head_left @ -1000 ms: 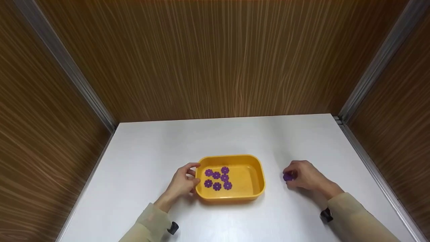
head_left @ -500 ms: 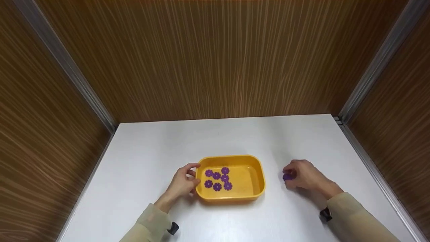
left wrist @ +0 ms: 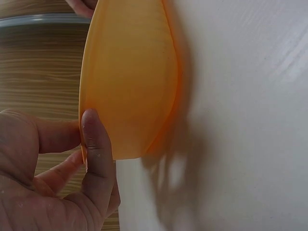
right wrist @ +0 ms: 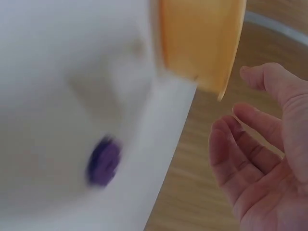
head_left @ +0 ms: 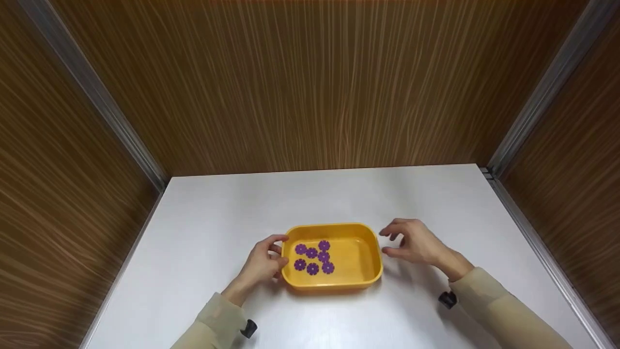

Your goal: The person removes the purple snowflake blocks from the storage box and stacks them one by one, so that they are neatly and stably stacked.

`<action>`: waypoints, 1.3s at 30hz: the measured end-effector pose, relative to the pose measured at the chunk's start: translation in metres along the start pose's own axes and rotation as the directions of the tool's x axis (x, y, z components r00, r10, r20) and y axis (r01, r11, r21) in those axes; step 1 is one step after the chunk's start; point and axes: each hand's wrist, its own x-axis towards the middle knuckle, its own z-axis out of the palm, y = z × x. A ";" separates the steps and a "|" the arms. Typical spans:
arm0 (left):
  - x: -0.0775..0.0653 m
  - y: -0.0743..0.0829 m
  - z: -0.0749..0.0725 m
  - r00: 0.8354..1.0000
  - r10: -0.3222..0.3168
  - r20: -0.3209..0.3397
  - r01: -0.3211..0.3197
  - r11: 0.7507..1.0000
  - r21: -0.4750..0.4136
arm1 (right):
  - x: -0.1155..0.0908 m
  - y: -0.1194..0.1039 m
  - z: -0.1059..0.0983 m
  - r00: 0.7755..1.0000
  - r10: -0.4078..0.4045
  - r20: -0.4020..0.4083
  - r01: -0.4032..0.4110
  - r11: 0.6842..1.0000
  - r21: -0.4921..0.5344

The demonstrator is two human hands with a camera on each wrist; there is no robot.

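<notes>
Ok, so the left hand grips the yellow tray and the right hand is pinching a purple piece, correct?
No: the right hand pinches nothing; the right wrist view shows it apart from the purple piece. The left hand does grip the yellow tray.

White table [head_left: 203, 213] beside wood-grain walls [head_left: 329, 87]

**Purple piece [right wrist: 104, 162] let go by the right hand [head_left: 419, 242]**

Earlier, the piece was pinched between thumb and fingers. Now these have been parted, and the piece is seen well apart from them in the right wrist view, blurred, against the white table [head_left: 218, 208]. The hand has been moved leftward, to just beside the rim of the yellow tray [head_left: 334, 286], and the sleeve [head_left: 503, 305] and the black band [head_left: 447, 299] have been shifted with it.
</notes>
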 end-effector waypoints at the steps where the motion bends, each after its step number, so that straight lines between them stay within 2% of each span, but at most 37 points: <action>1: 0.000 0.000 0.000 1.000 0.000 0.001 0.000 1.000 -0.001 | 0.004 -0.003 0.003 1.000 -0.022 0.001 0.022 1.000 0.016; 7: 0.001 -0.001 -0.001 1.000 -0.008 0.007 0.008 1.000 -0.004 | 0.022 -0.022 0.019 0.996 -0.076 0.038 0.074 0.995 0.074; 19: 0.001 -0.001 -0.001 1.000 -0.020 0.009 0.020 1.000 -0.014 | 0.049 -0.040 0.052 0.985 -0.039 0.169 0.017 0.991 0.130; 25: 0.000 0.001 -0.001 1.000 -0.024 -0.001 0.024 1.000 -0.004 | 0.058 -0.047 0.064 0.965 -0.028 0.262 -0.011 0.989 0.147; 32: 0.001 -0.001 -0.001 1.000 0.003 0.011 -0.003 1.000 -0.027 | 0.067 -0.049 0.079 0.942 -0.022 0.335 -0.022 0.992 0.126; 39: 0.002 -0.002 0.000 1.000 -0.005 0.007 0.005 1.000 -0.018 | 0.072 -0.050 0.094 0.921 0.043 0.387 -0.077 0.994 0.074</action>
